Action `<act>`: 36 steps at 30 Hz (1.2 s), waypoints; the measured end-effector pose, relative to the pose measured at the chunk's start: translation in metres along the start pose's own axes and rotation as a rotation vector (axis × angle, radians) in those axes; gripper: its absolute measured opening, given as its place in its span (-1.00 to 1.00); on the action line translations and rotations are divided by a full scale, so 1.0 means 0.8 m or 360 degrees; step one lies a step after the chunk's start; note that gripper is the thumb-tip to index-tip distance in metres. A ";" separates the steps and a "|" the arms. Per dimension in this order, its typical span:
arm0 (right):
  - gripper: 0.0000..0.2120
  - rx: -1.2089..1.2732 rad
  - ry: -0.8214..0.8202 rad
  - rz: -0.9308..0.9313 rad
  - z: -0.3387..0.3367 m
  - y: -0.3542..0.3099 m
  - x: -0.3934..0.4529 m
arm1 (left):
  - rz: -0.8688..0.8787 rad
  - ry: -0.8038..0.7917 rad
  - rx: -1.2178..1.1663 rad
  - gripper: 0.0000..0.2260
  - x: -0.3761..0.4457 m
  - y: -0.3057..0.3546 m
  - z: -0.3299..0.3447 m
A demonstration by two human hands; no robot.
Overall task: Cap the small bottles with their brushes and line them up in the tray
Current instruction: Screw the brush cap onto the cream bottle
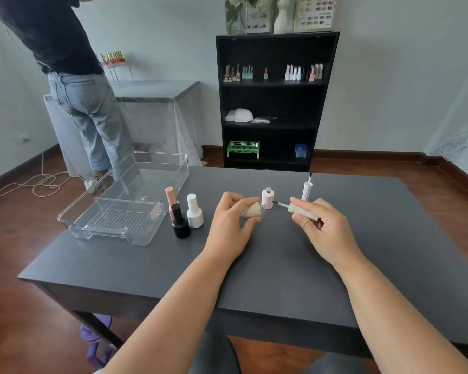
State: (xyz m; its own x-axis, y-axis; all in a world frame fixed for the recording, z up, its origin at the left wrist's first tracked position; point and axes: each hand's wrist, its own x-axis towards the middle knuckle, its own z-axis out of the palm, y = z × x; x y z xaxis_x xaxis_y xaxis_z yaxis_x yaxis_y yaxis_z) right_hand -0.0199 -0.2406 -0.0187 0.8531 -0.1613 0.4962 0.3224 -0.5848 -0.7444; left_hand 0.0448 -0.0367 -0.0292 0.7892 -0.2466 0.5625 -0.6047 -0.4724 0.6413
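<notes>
My left hand [231, 225] holds a beige bottle [251, 211] tilted, its open neck pointing right. My right hand [322, 228] grips the matching beige brush cap [301, 211], and the brush tip points left, just short of the bottle's neck. Behind them an open pale pink bottle [267, 198] stands on the table. Its white brush cap [306, 188] stands upright to the right, brush up. Three capped bottles stand beside the tray: peach [170, 199], black [180, 222] and white [194, 211]. The clear plastic tray [114, 211] holds no bottles.
The dark grey table [268, 265] has its front edge near me. A person in jeans [87, 103] stands at the back left by a covered counter. A black shelf unit [273, 101] with bottles stands behind the table. Cables lie on the floor at left.
</notes>
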 end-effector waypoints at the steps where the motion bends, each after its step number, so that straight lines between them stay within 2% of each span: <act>1: -0.68 -0.0035 -0.0032 -0.0039 0.002 -0.001 0.000 | 0.0000 0.0003 0.0000 -0.65 0.000 0.000 0.000; 7: -0.71 -0.0091 -0.0078 -0.0149 0.007 -0.002 -0.001 | 0.0017 -0.0018 0.0001 -0.63 -0.001 -0.001 0.000; 22: -0.69 -0.0070 -0.0073 -0.0148 0.006 -0.002 -0.001 | 0.0039 -0.0079 0.0038 -0.64 -0.001 0.005 -0.002; 29: -0.68 -0.0090 -0.0180 -0.0160 0.011 -0.004 -0.004 | 0.0102 -0.0167 0.0092 -0.66 -0.003 0.010 -0.004; 36: -0.70 -0.0350 -0.0050 -0.0393 0.014 -0.011 -0.005 | 0.0173 -0.0273 0.0140 -0.66 -0.004 0.016 -0.002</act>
State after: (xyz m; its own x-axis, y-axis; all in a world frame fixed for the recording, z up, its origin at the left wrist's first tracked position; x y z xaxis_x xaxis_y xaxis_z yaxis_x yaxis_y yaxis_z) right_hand -0.0216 -0.2264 -0.0193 0.7735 0.0296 0.6331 0.4279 -0.7612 -0.4872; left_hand 0.0342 -0.0408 -0.0221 0.7311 -0.4370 0.5240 -0.6815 -0.5051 0.5296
